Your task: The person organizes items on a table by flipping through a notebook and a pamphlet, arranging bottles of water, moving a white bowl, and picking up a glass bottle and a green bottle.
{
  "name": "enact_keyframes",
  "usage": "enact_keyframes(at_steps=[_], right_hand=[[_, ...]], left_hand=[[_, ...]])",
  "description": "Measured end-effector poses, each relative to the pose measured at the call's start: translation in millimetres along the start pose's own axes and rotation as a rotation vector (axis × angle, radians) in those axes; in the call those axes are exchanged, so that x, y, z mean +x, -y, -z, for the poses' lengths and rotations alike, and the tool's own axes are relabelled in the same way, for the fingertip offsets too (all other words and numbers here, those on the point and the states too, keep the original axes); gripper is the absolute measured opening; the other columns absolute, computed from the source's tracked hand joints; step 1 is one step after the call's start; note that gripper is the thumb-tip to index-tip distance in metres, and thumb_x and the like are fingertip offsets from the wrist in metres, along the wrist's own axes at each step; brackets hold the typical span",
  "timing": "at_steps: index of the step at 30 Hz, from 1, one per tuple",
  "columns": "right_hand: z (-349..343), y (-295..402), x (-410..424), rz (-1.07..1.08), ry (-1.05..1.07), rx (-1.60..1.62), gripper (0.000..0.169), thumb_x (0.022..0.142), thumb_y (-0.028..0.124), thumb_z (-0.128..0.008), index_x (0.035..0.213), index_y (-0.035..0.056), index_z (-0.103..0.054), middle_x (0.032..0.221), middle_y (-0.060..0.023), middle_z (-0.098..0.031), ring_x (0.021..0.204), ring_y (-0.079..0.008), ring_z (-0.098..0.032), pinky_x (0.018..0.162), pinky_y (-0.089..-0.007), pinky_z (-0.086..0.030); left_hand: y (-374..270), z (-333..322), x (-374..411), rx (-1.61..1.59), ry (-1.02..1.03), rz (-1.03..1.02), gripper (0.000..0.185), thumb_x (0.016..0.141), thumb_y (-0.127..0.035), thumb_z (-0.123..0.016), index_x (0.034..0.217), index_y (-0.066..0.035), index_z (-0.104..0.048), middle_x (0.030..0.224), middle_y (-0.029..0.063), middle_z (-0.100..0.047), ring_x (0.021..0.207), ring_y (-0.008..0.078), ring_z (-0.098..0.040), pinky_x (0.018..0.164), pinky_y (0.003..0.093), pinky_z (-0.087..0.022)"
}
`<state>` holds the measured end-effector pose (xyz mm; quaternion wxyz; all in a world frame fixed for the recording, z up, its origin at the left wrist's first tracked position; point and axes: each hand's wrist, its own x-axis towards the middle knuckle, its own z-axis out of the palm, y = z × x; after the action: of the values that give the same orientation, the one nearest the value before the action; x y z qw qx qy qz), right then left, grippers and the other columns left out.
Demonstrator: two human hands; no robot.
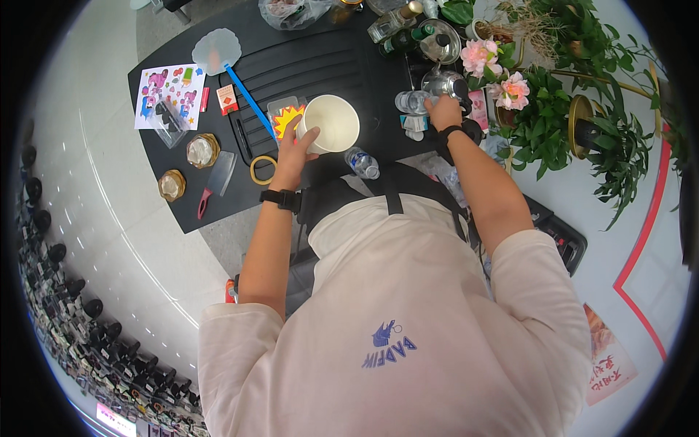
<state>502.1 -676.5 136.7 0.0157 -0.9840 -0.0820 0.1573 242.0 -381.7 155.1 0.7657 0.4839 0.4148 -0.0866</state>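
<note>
A white paper bucket [334,124] with its mouth facing up is gripped at its left rim by my left hand [295,150], thumb on the inside. On the right of the black table [306,63], my right hand [445,113] has its fingers on the end of a clear plastic bottle [412,102] lying on its side; the fingertips are partly hidden. Just beyond that hand is a shiny metal kettle [441,83]. A small blue and white box [413,123] lies beside the bottle. Near the table's front edge, another clear plastic bottle [362,163] lies close to the bucket.
Left on the table are a cleaver [221,175] with a red handle, a tape roll [263,170], a blue-handled fly swatter [248,98], a sticker sheet [169,93] and two gold-wrapped items. Glass bottles [393,23], a glass lid [440,42] and potted plants [540,117] crowd the right.
</note>
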Motion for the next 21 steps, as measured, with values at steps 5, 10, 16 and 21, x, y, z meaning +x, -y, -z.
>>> enact_keyframes(at_steps=[5, 10, 16, 21], right_hand=[[-2, -5, 3, 0.024, 0.045, -0.025, 0.050, 0.086, 0.041, -0.073, 0.101, -0.0063, -0.070, 0.099, -0.0321, -0.071, 0.095, -0.0470, -0.070, 0.085, -0.0511, -0.057], [3, -7, 6, 0.116, 0.075, 0.013, 0.050, 0.086, 0.037, -0.074, 0.113, -0.0041, -0.066, 0.100, -0.0296, -0.072, 0.097, -0.0459, -0.070, 0.086, -0.0511, -0.057], [6, -11, 4, 0.249, 0.083, 0.030, 0.044, 0.082, 0.023, -0.074, 0.120, 0.0042, -0.063, 0.107, -0.0274, -0.070, 0.101, -0.0457, -0.068, 0.089, -0.0521, -0.056], [7, -22, 9, 0.427, 0.121, -0.054, 0.040, 0.080, 0.010, -0.071, 0.119, 0.0059, -0.063, 0.110, -0.0266, -0.066, 0.101, -0.0459, -0.066, 0.089, -0.0510, -0.055]], left_hand=[[2, -1, -3, 0.021, -0.016, -0.002, 0.071, 0.093, -0.037, -0.071, 0.153, -0.014, -0.042, 0.127, 0.0108, -0.061, 0.118, 0.0224, -0.061, 0.085, 0.0353, -0.056], [16, 4, 6, -0.022, 0.010, 0.042, 0.077, 0.088, -0.038, -0.076, 0.152, -0.012, -0.041, 0.136, 0.0121, -0.055, 0.120, 0.0257, -0.060, 0.084, 0.0359, -0.057], [27, -1, 30, -0.043, -0.001, 0.017, 0.080, 0.088, -0.033, -0.076, 0.154, -0.011, -0.036, 0.138, 0.0143, -0.054, 0.118, 0.0272, -0.061, 0.083, 0.0369, -0.058], [47, -15, 79, 0.016, -0.050, -0.012, 0.077, 0.090, -0.024, -0.071, 0.156, -0.011, -0.032, 0.140, 0.0155, -0.052, 0.116, 0.0291, -0.061, 0.083, 0.0394, -0.058]])
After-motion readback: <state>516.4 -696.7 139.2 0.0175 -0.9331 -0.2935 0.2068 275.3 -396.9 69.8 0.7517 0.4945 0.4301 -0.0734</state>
